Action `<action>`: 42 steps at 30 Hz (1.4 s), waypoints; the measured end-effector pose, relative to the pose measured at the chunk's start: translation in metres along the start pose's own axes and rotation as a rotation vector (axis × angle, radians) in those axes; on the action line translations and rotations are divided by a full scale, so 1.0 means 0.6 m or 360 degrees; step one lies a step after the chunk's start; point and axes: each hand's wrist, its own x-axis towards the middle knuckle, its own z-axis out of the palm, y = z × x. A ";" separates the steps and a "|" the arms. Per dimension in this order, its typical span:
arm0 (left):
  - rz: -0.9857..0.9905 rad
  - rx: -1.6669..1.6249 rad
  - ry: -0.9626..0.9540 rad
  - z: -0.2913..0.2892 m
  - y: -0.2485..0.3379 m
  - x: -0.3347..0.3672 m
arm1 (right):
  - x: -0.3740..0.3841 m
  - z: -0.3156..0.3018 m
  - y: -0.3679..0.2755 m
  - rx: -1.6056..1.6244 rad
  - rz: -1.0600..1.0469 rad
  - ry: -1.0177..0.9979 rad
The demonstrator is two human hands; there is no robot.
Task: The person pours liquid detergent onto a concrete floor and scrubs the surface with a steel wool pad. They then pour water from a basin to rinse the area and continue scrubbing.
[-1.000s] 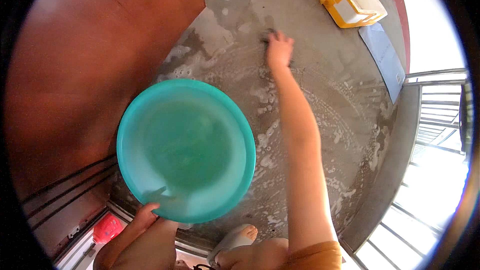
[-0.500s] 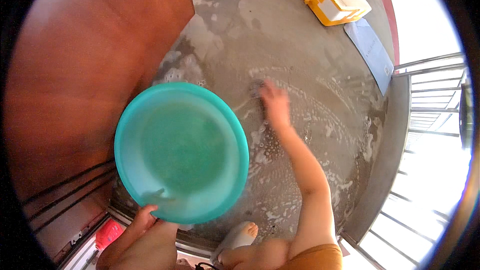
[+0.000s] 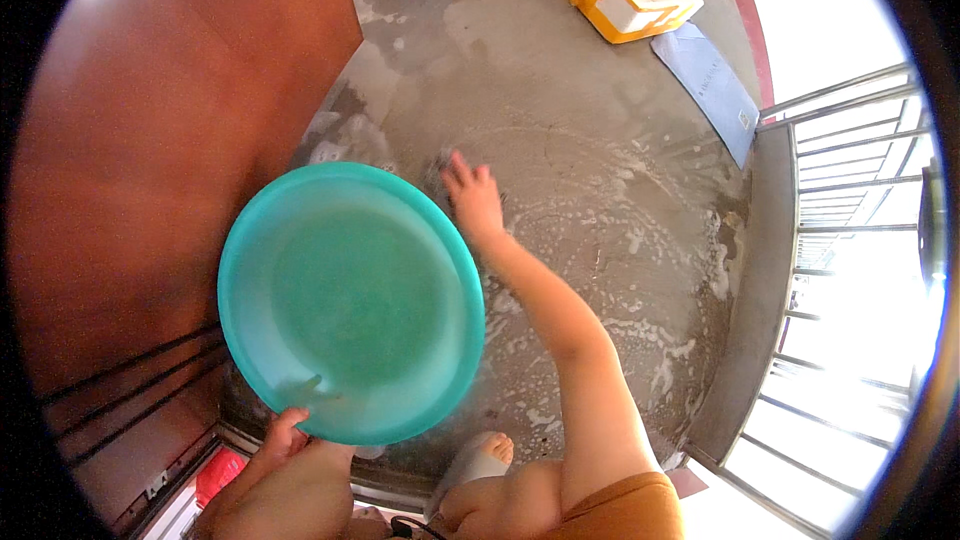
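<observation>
A large round turquoise plastic basin (image 3: pixel 232 285) stands tilted at my left, with a shallow patch of greenish water or shading inside it. My left hand (image 3: pixel 287 432) grips its near rim, thumb over the edge. Out past the basin's right side, my right hand (image 3: pixel 475 198) reaches down to the wet floor (image 3: pixel 600 220). Under its fingertips is a small greyish scouring pad (image 3: pixel 438 168), blurred and partly covered by the fingers. Streaks of suds spread across the floor around this hand.
A brown wooden panel (image 3: pixel 180 120) rises on the left. A white foam box with yellow tape (image 3: pixel 620 15) stands at the far right beside a flat blue-grey board (image 3: pixel 708 90). Metal railings (image 3: pixel 850 185) run along the right. My foot in a pale slipper (image 3: pixel 480 465) is near.
My right hand has swept left across the floor with the grey pad, closer to the basin's rim. The left hand keeps its hold on the basin. The view has shifted slightly.
</observation>
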 end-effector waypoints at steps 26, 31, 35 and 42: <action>0.0230 0.0459 0.0099 0.081 -0.088 0.053 | -0.380 -0.175 0.062 0.0667 0.0397 -0.0610; 0.0108 0.0556 0.0164 0.169 -0.116 0.045 | -0.637 -0.230 0.233 0.0462 0.0609 -0.0473; 0.0113 0.0602 0.0153 0.196 -0.152 0.055 | -0.880 -0.222 0.408 -0.0643 0.1546 -0.0271; 0.0144 0.0534 0.0131 0.252 -0.197 0.078 | -0.853 -0.165 0.674 -0.0777 0.2734 -0.0423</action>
